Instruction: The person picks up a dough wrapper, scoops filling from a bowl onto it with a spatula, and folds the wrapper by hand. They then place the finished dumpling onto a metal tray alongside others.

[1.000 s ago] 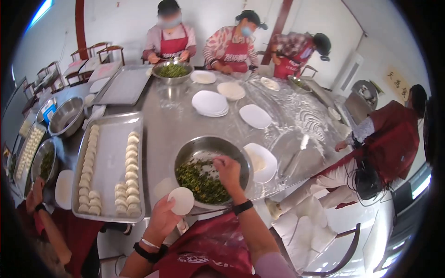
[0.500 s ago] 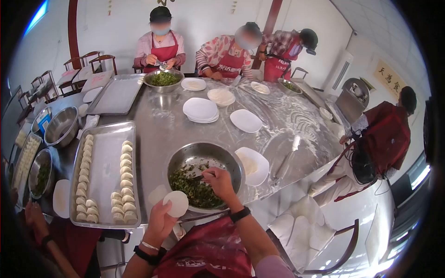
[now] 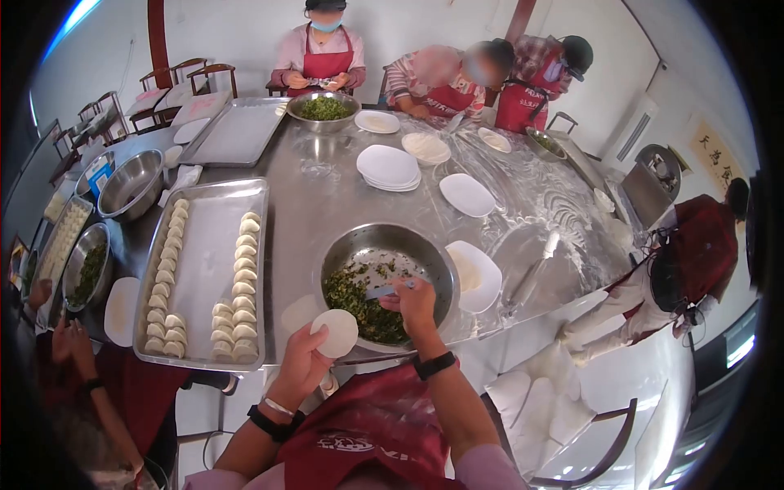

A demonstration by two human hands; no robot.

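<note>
The left hand point(image 3: 300, 365) holds a round dough skin point(image 3: 335, 332) flat on its fingers, face up, so filling can sit on it. The right hand point(image 3: 415, 304) is in the metal bowl point(image 3: 389, 245), fingers pinched on a small spoon point(image 3: 384, 290) over the green filling point(image 3: 359, 302). At 9 o'clock, a tray point(image 3: 204, 269) keeps finished dumplings point(image 3: 238, 286) in rows on the tabletop point(image 3: 318, 196).

Left hand point(image 3: 304, 365) cupped upward, right hand point(image 3: 415, 304) curled downward.

A: Bare steel on the table point(image 3: 314, 200) beyond the bowl point(image 3: 343, 249), before the stacked plates point(image 3: 389, 168).

B: Left side blocked by the dumpling tray point(image 3: 204, 261); right, a plate point(image 3: 482, 273) touches the bowl rim.
</note>
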